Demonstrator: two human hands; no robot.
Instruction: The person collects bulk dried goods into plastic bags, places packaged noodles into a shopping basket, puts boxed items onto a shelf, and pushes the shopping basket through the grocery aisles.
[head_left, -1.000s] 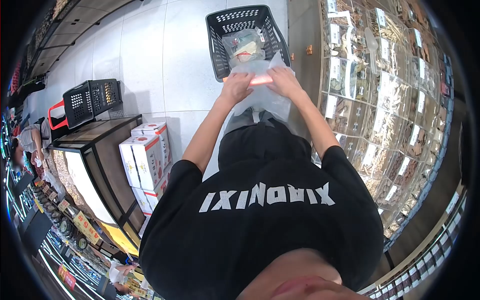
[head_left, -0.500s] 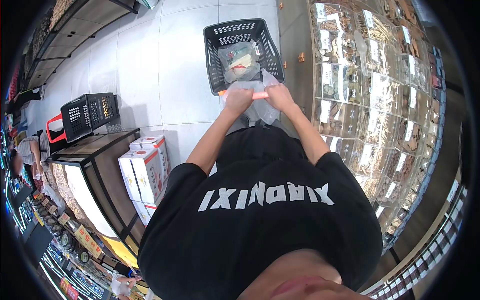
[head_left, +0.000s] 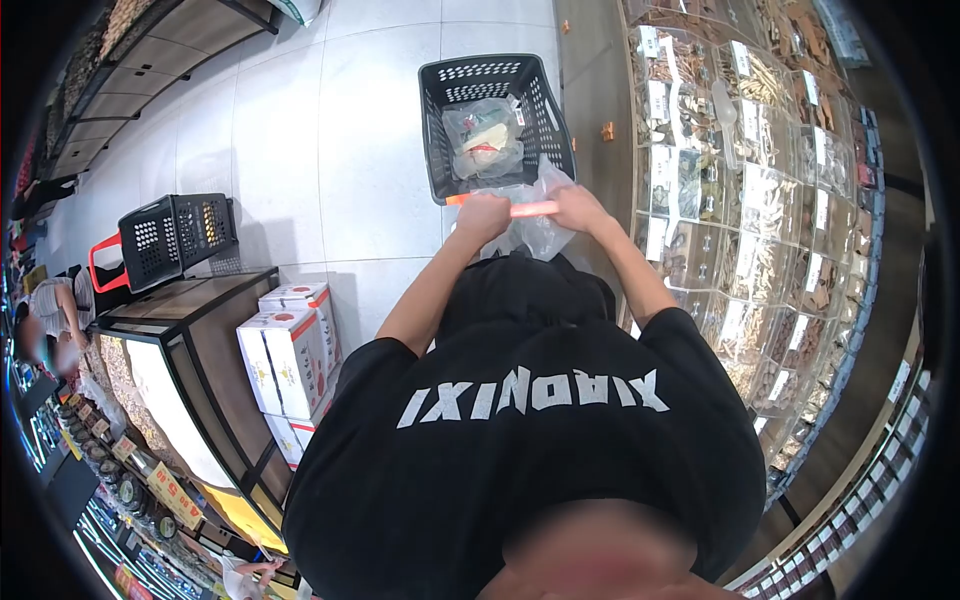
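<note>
A black shopping basket (head_left: 431, 130) with perforated sides is on the floor in front of me. Inside lies a clear plastic bag (head_left: 482, 135) with pale and green contents and a red mark. Both hands are closed round its pinkish-orange handle (head_left: 533, 209). My left hand (head_left: 484, 217) wraps the left part, and my right hand (head_left: 580, 210) wraps the right end. Another thin clear plastic bag (head_left: 543, 236) hangs around the handle at my right hand; whether those fingers also pinch it is hidden.
On my right stands a long display of clear bins (head_left: 745, 230) with dried goods. To the left are stacked white cartons (head_left: 285, 365), a display stand (head_left: 215, 310) and a second black basket (head_left: 160, 240) with a red handle. Another person (head_left: 60, 305) is at the far left.
The basket, its handle and both my hands appear slightly lower and farther right in view. Both hands keep their hold on the handle.
</note>
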